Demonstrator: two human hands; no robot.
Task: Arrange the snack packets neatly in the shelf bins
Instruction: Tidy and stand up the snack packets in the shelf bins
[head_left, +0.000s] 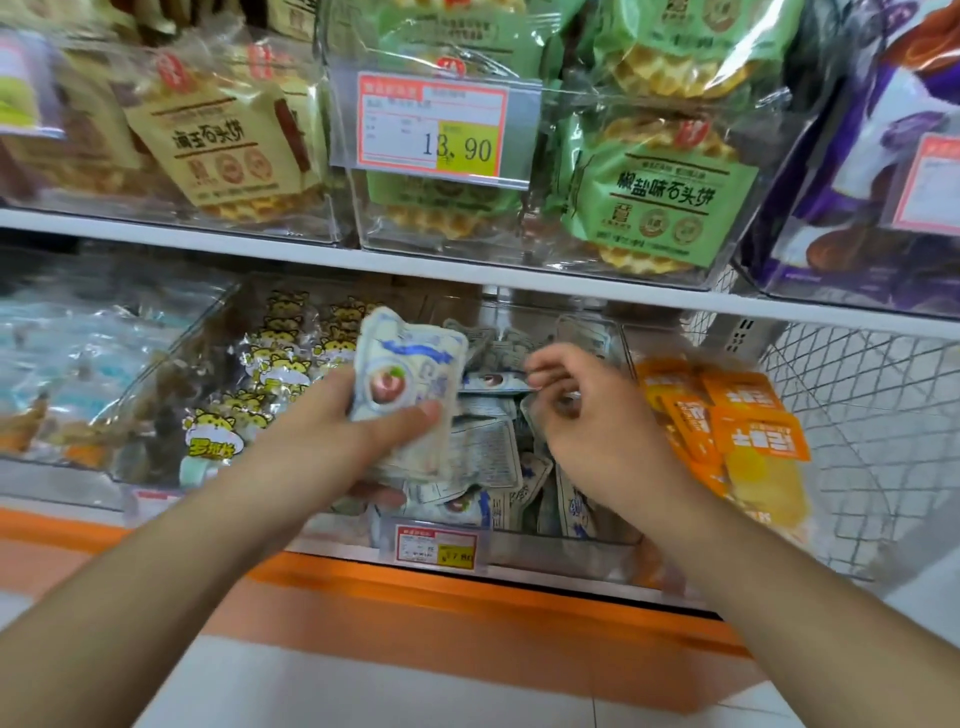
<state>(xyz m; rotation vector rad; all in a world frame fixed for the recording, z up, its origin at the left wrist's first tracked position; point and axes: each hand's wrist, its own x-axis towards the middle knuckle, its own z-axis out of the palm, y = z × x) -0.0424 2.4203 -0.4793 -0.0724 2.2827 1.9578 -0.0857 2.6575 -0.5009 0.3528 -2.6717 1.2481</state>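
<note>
My left hand grips a small stack of white-and-blue snack packets, held upright over the middle clear bin on the lower shelf. The top packet shows a round picture on its front. More white-and-blue packets lie jumbled in that bin, some flat, some on edge. My right hand hovers over the bin's right half with its fingers loosely curled; motion blur hides whether the fingertips pinch a packet.
Left of the middle bin is a bin of yellow cat-print packets; to the right, orange packets. The upper shelf holds waffle-biscuit bags and a price tag reading 13.90. A white wire mesh panel stands at the far right.
</note>
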